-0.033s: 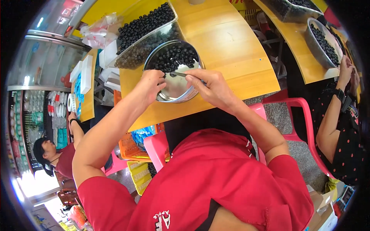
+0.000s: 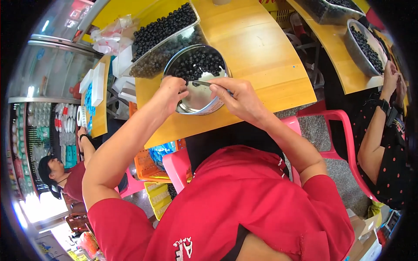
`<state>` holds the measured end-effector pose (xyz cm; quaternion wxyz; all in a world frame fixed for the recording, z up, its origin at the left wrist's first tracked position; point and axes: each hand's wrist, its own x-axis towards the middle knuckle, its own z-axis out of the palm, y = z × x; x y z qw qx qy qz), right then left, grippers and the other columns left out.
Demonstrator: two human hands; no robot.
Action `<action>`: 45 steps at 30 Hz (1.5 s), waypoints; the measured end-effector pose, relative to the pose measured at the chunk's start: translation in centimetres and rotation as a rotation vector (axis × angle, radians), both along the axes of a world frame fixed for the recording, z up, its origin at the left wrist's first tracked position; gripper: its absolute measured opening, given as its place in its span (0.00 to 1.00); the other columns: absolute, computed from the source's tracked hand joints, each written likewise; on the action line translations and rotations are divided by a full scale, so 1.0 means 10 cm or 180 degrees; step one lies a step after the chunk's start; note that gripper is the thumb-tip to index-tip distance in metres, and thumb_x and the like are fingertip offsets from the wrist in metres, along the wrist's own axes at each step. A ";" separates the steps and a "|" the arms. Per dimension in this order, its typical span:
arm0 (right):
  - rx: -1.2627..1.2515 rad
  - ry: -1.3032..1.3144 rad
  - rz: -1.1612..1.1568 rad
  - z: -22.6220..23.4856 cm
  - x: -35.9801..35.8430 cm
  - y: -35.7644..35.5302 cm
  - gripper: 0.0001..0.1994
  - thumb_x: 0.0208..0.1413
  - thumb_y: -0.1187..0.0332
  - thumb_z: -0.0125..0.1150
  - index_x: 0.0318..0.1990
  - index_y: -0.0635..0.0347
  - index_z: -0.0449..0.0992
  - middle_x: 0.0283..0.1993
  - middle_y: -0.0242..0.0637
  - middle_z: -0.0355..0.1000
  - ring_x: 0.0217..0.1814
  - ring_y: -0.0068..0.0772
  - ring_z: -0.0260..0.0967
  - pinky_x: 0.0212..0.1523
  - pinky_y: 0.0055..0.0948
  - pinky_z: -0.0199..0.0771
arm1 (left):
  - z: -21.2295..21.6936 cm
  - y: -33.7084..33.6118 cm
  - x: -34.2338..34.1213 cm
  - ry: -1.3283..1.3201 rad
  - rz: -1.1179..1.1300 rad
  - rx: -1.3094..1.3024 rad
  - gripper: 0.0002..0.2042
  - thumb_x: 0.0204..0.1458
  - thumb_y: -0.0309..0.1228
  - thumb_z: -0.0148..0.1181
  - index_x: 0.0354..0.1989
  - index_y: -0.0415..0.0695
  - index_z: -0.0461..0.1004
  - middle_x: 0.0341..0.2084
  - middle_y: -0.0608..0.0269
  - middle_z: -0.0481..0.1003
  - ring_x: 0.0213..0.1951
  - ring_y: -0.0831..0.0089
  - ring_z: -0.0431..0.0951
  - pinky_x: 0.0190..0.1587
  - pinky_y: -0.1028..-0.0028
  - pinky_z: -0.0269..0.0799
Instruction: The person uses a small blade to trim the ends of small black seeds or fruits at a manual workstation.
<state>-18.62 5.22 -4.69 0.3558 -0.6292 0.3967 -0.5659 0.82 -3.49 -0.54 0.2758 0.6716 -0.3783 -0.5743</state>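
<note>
At back L, a clear rectangular plastic tub (image 2: 174, 38) w/ small round blackish berries (image 2: 167, 24) sits on your yellow wooden counter (image 2: 257, 48). Your L hand (image 2: 171, 90) curls over the L side of a shiny round metal bowl (image 2: 202, 96), also w/ berries; can't tell if it's pinching any. Your R hand (image 2: 235, 93) pinches a thin dark blade (image 2: 201, 83) above it.

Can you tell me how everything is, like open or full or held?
Round tin: open, part filled with dark berries.
Clear tub: open, holding many dark berries.
Small blade: held in the right hand.
Left hand: over the tin, fingers bent.
Grey bowl: open, part filled.
</note>
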 end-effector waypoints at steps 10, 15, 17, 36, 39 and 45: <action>0.0532 -0.0626 0.0325 -0.07 -0.09 -0.02 0.13 0.63 0.66 0.51 0.47 0.67 0.75 0.30 0.27 0.73 0.32 0.16 0.65 0.34 0.19 0.66 | -0.01 -0.28 0.09 0.0041 -0.0870 -0.0482 0.20 0.52 0.21 0.52 0.55 0.34 0.62 0.42 0.54 0.71 0.38 0.68 0.75 0.37 0.75 0.74; 0.0593 -0.0659 0.0332 -0.08 -0.07 -0.03 0.13 0.63 0.65 0.51 0.47 0.66 0.75 0.31 0.27 0.73 0.33 0.15 0.64 0.35 0.19 0.66 | -0.07 -0.12 -0.09 -0.2022 -0.2507 -0.1402 0.14 0.49 0.26 0.59 0.41 0.32 0.69 0.25 0.55 0.76 0.27 0.71 0.77 0.28 0.72 0.73; 0.0541 -0.0580 0.0344 -0.11 -0.06 -0.03 0.13 0.63 0.65 0.51 0.46 0.65 0.75 0.31 0.27 0.73 0.31 0.14 0.63 0.32 0.18 0.65 | -0.15 -0.13 -0.09 -0.2228 -0.2640 -0.1640 0.09 0.47 0.25 0.58 0.34 0.31 0.71 0.21 0.53 0.76 0.24 0.72 0.76 0.28 0.72 0.71; 0.1409 -0.2037 0.0570 0.53 0.11 0.03 0.14 0.57 0.65 0.62 0.47 0.62 0.74 0.24 0.22 0.65 0.18 0.09 0.51 0.17 0.14 0.47 | 0.28 0.59 -0.15 0.0823 -0.1355 -0.2656 0.10 0.51 0.22 0.62 0.41 0.40 0.72 0.22 0.74 0.70 0.23 0.88 0.65 0.25 0.85 0.60; 0.1424 -0.2059 0.0609 0.51 0.16 0.04 0.13 0.56 0.66 0.63 0.46 0.60 0.75 0.21 0.19 0.60 0.17 0.08 0.50 0.16 0.13 0.46 | 0.25 0.62 -0.24 0.0899 -0.1251 -0.2860 0.09 0.50 0.22 0.62 0.40 0.39 0.72 0.23 0.74 0.69 0.24 0.89 0.65 0.26 0.86 0.60; 0.1735 -0.2298 0.0963 0.45 0.13 0.00 0.10 0.57 0.67 0.61 0.44 0.61 0.74 0.21 0.18 0.58 0.17 0.07 0.47 0.16 0.12 0.45 | 0.17 0.60 -0.18 0.0654 -0.1193 -0.2922 0.09 0.49 0.22 0.63 0.39 0.38 0.73 0.25 0.73 0.70 0.27 0.87 0.67 0.29 0.84 0.64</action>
